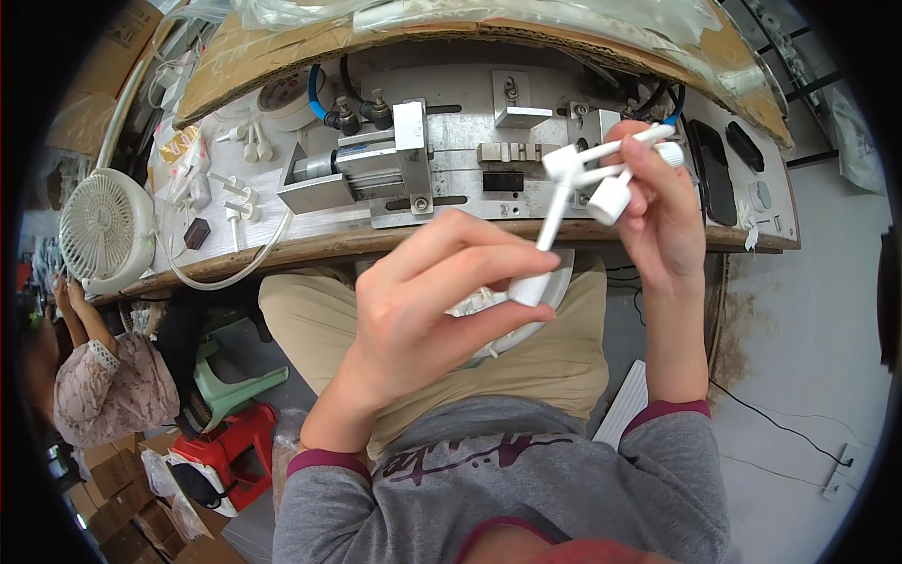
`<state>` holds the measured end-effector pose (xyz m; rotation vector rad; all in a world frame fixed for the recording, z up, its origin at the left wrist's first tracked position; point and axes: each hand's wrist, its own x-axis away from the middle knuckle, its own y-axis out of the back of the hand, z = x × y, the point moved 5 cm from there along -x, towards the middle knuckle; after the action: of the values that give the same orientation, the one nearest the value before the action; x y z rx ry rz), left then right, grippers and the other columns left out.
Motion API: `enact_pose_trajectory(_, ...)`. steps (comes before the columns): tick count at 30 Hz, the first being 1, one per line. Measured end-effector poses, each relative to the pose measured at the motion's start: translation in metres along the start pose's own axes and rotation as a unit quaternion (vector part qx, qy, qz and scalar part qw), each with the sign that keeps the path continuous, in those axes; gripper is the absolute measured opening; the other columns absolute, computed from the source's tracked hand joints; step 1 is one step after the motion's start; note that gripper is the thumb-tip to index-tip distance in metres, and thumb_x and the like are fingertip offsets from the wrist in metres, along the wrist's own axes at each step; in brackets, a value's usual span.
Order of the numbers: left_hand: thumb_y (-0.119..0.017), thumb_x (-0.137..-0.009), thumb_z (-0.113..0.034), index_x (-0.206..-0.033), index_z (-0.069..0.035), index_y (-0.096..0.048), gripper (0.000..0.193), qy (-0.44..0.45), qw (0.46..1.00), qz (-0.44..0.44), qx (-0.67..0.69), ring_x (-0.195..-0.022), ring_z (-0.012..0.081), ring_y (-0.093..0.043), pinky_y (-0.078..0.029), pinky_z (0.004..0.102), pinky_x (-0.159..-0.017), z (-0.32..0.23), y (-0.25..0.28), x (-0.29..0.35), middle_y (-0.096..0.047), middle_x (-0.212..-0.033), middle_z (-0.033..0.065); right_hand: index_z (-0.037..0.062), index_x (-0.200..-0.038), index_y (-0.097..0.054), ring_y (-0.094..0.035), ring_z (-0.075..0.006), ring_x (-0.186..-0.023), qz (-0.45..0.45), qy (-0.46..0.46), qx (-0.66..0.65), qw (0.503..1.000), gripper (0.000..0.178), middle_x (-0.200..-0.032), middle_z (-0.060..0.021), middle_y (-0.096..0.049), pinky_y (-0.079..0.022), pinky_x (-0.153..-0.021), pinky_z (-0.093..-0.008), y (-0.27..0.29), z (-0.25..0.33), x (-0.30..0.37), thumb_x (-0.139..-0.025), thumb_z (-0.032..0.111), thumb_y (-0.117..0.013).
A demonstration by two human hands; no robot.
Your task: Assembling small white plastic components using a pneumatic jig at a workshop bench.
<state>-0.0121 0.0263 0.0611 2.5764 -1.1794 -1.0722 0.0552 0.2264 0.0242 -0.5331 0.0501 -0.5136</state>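
My left hand (437, 296) pinches the thick lower end of a white branched plastic part (557, 211) between thumb and fingers. At the upper right my right hand (665, 226) has its fingers closed around the other white rods of this part, one ending in a wide round cap (609, 200). Whether these rods are one piece or several, I cannot tell. The part is held up between the table edge and my lap. Partly hidden behind my left hand, a pale dish (561, 282) with white pieces rests on my lap.
A metal clamping fixture with a cylinder (366, 164) stands on the table (451, 235). Loose white plastic parts (242, 209) lie left of it, near a small fan (108, 230). A dark phone (711, 174) lies at the right. Another person (113, 390) sits at the far left.
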Motion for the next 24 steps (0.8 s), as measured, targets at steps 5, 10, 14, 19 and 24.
enact_pose_trajectory(5,-0.082,-0.071,-0.006,-0.099,-0.002,-0.073,0.029,0.036,0.989,-0.025,-0.138,-0.083,0.0187,-0.070,-0.056,0.0292,-0.068,0.033,-0.018,0.005,-0.068,-0.112,0.0088,-0.0031,-0.109,-0.066,-0.054,-0.0031,-0.057,-0.057,0.068,0.026,0.996,0.024,-0.082,-0.0036,-0.063,-0.041,-0.046,-0.0183,0.011,0.010,0.004,-0.091,0.012,-0.069)
enact_pose_trajectory(10,-0.078,-0.074,-0.013,-0.098,-0.008,-0.074,0.025,-0.017,0.933,0.051,-0.356,-0.071,0.0202,-0.069,-0.053,0.0293,-0.062,0.049,-0.038,0.000,-0.070,-0.118,0.0053,-0.0033,-0.109,-0.065,-0.054,-0.0049,-0.055,-0.058,0.069,0.051,0.995,0.025,-0.084,-0.0061,-0.064,-0.039,-0.044,-0.0189,0.014,0.006,0.012,-0.092,0.014,-0.068)
enact_pose_trajectory(14,-0.078,-0.073,-0.015,-0.097,-0.008,-0.074,0.026,-0.014,0.932,0.071,-0.355,-0.066,0.0203,-0.067,-0.052,0.0303,-0.059,0.052,-0.036,-0.012,-0.069,-0.119,0.0042,-0.0027,-0.109,-0.063,-0.052,-0.0052,-0.053,-0.047,0.064,0.042,0.996,0.023,-0.084,-0.0083,-0.066,-0.038,-0.043,-0.0192,0.015,0.006,0.017,-0.094,0.014,-0.066)
enact_pose_trajectory(19,-0.079,-0.073,-0.017,-0.100,-0.007,-0.074,0.029,0.004,0.943,0.069,-0.325,-0.068,0.0215,-0.068,-0.053,0.0307,-0.062,0.053,-0.033,-0.011,-0.070,-0.117,0.0047,-0.0011,-0.105,-0.062,-0.048,-0.0045,-0.048,-0.015,0.038,0.045,0.998,0.019,-0.080,-0.0080,-0.067,-0.034,-0.042,-0.0176,0.011,0.000,0.021,-0.096,0.015,-0.063)
enact_pose_trajectory(24,-0.082,-0.070,-0.008,-0.111,-0.006,-0.072,0.042,-0.023,0.998,0.006,-0.061,-0.084,0.0216,-0.070,-0.056,0.0302,-0.071,0.027,-0.028,-0.009,-0.072,-0.107,0.0096,-0.0007,-0.102,-0.061,-0.046,-0.0031,-0.047,0.002,-0.035,0.072,0.997,0.017,-0.078,-0.0070,-0.067,-0.033,-0.041,-0.0166,0.002,-0.013,0.026,-0.095,0.015,-0.063)
